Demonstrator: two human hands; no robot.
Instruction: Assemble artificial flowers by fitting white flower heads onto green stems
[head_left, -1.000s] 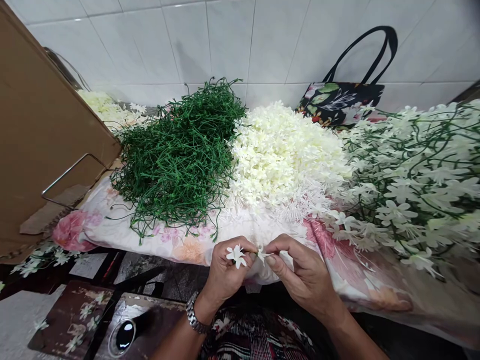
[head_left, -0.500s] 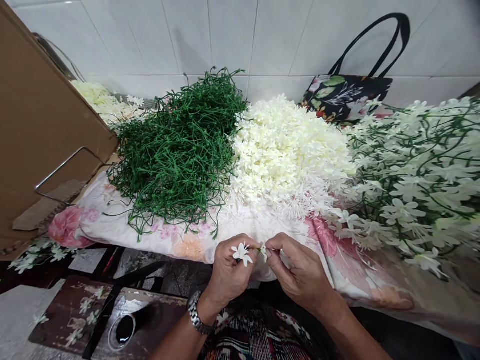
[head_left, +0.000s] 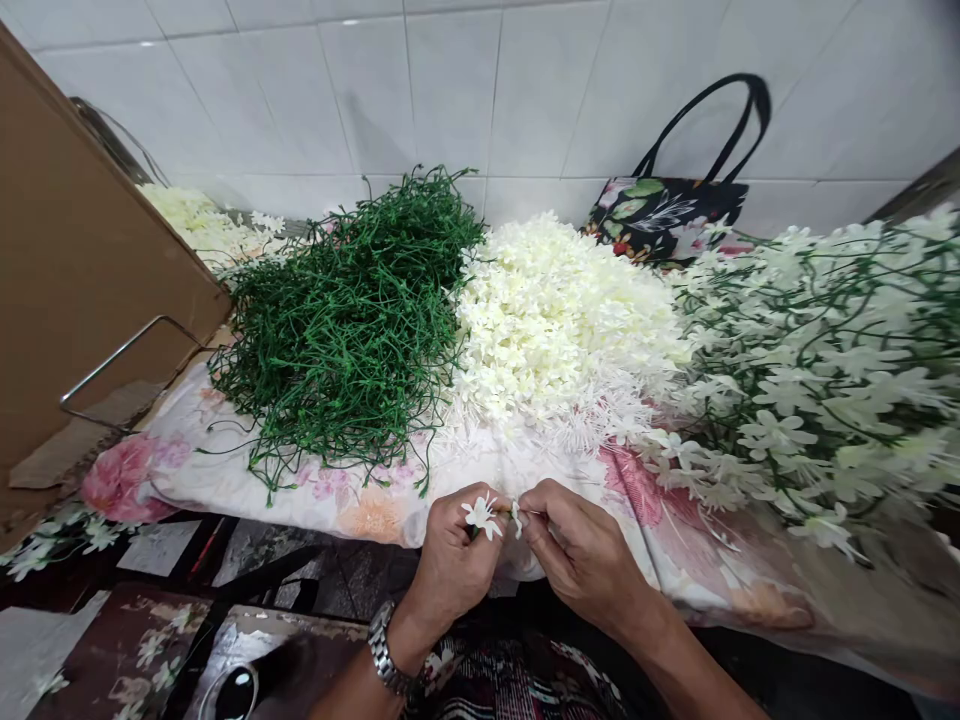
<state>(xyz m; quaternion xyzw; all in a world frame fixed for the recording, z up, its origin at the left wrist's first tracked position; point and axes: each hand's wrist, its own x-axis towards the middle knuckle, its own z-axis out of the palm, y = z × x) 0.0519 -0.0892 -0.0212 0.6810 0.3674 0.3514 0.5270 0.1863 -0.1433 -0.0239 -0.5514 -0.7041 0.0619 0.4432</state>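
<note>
My left hand (head_left: pixel 459 550) is closed on a green stem, and an open white flower (head_left: pixel 482 515) shows at its fingers. Beside it, my right hand (head_left: pixel 574 540) pinches a second small white flower (head_left: pixel 517 518), seen edge-on between the two hands. Both hands are close together over the front edge of the cloth. Beyond them lie a heap of green stems (head_left: pixel 352 320) on the left and a pile of loose white blossoms (head_left: pixel 555 310) in the middle. White flowers on green stems (head_left: pixel 817 370) fill the right side.
A floral cloth (head_left: pixel 300 505) covers the table. At the left stands a cardboard box (head_left: pixel 90 250) with a bent metal wire. A black floral bag (head_left: pixel 667 215) rests against the tiled wall. Below left, a round container (head_left: pixel 236 692) sits on a dark worn surface.
The view has tilted and shifted slightly, so the piles and bag sit a little lower and further left. The small flower at my right fingers has turned edge-on. Both hands keep their hold.
</note>
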